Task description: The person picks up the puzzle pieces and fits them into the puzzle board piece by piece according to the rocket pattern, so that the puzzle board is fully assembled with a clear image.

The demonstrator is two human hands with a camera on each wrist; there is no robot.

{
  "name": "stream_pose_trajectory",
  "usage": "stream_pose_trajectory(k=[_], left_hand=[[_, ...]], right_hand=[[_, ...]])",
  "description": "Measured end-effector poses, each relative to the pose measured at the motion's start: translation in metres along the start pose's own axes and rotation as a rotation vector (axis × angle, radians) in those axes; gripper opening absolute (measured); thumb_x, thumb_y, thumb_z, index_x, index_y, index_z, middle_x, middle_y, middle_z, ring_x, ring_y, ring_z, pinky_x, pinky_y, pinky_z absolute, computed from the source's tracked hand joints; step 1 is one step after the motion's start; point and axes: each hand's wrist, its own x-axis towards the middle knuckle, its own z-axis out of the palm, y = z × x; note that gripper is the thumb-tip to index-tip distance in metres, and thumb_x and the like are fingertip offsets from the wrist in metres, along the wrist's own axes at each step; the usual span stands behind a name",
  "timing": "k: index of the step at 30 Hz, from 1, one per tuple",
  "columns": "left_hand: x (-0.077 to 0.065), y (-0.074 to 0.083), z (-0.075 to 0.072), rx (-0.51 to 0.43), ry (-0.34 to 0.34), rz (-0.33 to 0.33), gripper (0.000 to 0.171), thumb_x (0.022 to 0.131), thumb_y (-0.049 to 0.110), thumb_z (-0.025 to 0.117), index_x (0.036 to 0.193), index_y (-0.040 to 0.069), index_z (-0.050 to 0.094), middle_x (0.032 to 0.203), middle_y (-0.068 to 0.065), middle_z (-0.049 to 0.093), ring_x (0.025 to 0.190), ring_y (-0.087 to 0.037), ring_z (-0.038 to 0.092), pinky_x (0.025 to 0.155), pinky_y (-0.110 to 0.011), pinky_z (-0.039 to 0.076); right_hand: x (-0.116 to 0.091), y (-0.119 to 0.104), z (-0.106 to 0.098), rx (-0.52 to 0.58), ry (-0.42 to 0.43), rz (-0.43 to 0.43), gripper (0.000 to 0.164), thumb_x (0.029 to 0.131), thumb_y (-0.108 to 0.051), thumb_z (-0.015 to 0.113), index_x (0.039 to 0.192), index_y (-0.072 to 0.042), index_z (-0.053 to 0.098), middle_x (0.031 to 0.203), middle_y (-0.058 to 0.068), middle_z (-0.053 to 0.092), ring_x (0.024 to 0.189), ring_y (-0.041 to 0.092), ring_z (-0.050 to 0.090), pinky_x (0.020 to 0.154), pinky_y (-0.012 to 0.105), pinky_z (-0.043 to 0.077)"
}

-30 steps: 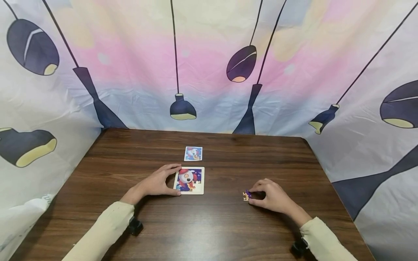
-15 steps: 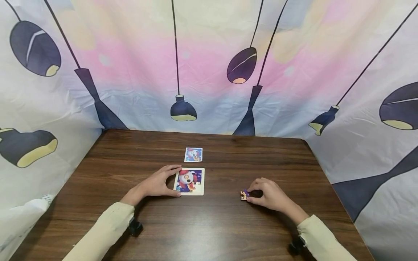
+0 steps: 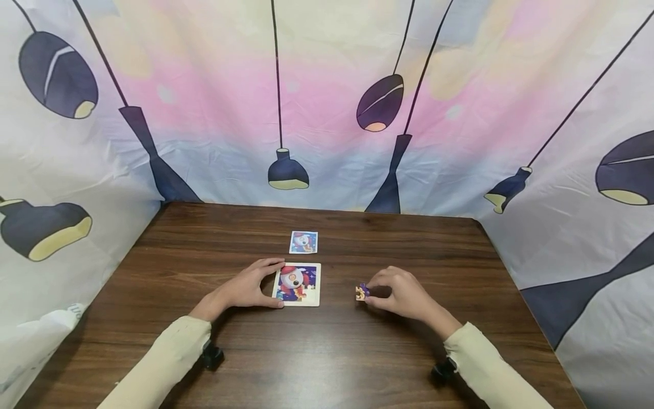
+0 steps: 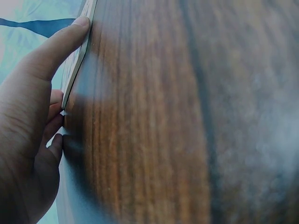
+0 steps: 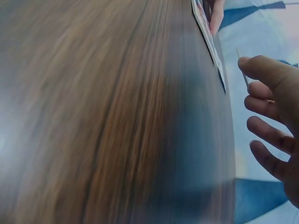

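A square jigsaw puzzle board [image 3: 299,282] with a pale frame lies on the table, printed with a white and red rocket on purple. At its lower right is a pale patch without picture. My left hand [image 3: 244,287] holds the board at its left side, fingers at the far corner and thumb at the near one. In the left wrist view the thumb [image 4: 60,44] lies along the board's edge. To the right of the board, my right hand [image 3: 401,292] pinches a small purple and yellow puzzle piece [image 3: 361,292] between thumb and fingers. The right wrist view shows this piece [image 5: 243,74] edge-on, above the table.
A small picture card [image 3: 304,242] with a similar rocket lies just beyond the board. The dark wooden table [image 3: 245,352] ends at a printed curtain [image 3: 327,113] at the back and sides. A white plastic bag [image 3: 46,341] is at the left edge.
My right hand has moved left with the puzzle piece, closer to the board, and slightly away from me. The left hand and the board have stayed in place.
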Motion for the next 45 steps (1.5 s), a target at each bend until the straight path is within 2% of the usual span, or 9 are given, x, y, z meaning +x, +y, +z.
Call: stream_pose_trajectory(k=[20,32,45], left_hand=[[0.002,0.001,-0.003,0.004,-0.013,0.000,0.109,0.073,0.070,0.081,0.156,0.009,0.043,0.161,-0.011,0.037,0.147,-0.036,0.034,0.113,-0.061,0.036],[0.000,0.002,-0.002,0.000,-0.012,-0.010,0.108,0.073,0.068,0.082,0.156,0.010,0.044,0.161,-0.011,0.037,0.148,-0.037,0.034,0.113,-0.061,0.035],[0.000,0.001,-0.001,0.000,-0.010,-0.010,0.107,0.074,0.068,0.081,0.156,0.011,0.044,0.161,-0.011,0.037,0.147,-0.036,0.035,0.112,-0.061,0.036]], right_hand=[[0.049,-0.040,0.042,0.035,-0.026,0.002,0.029,0.087,-0.044,0.081,0.103,-0.020,0.082,0.100,-0.010,0.074,0.093,0.007,0.063,0.080,0.030,0.055],[0.066,-0.051,0.060,0.023,-0.060,0.004,0.030,0.088,-0.045,0.080,0.103,-0.020,0.082,0.099,-0.008,0.074,0.093,0.010,0.065,0.082,0.031,0.055],[0.075,-0.057,0.069,-0.026,-0.110,0.014,0.030,0.088,-0.046,0.079,0.102,-0.020,0.083,0.098,-0.007,0.073,0.088,0.008,0.061,0.075,0.027,0.053]])
